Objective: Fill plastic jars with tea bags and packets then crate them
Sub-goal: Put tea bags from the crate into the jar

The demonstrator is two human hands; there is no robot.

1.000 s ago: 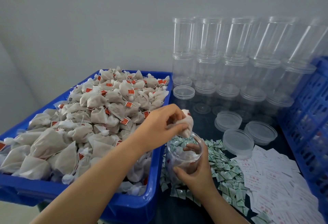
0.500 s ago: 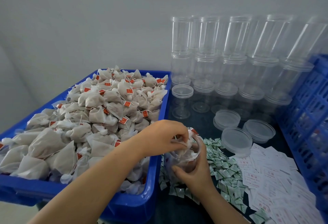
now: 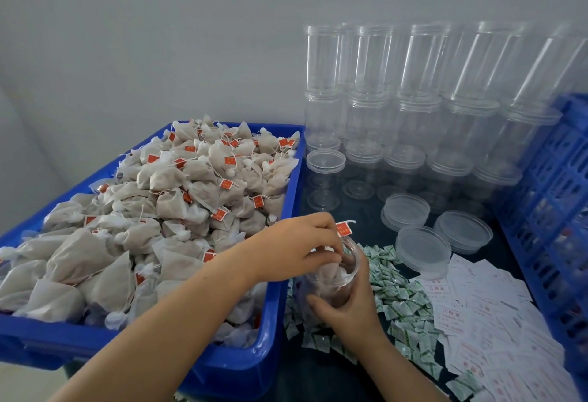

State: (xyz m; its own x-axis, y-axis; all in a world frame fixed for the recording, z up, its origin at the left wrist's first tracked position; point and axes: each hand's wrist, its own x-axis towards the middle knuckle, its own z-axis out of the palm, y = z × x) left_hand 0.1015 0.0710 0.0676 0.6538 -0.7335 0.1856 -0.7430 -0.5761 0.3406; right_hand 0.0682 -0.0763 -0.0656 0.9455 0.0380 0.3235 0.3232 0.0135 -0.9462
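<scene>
My right hand point(image 3: 346, 307) grips the clear jar point(image 3: 334, 280) upright while my left fingers point(image 3: 321, 244) push a tea bag point(image 3: 331, 272) inside, its red tag point(image 3: 344, 229) sticking out.

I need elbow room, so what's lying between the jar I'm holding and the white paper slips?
In the head view, a heap of small green-and-white packets covers the stretch between the jar and the white slips.

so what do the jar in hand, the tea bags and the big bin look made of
Jar: clear glossy plastic, contents show through.
Tea bags: thin matte mesh or filter paper, likely; dark filling shows faintly, red paper tags.
Bin: smooth opaque blue moulded plastic, slight sheen.
</scene>
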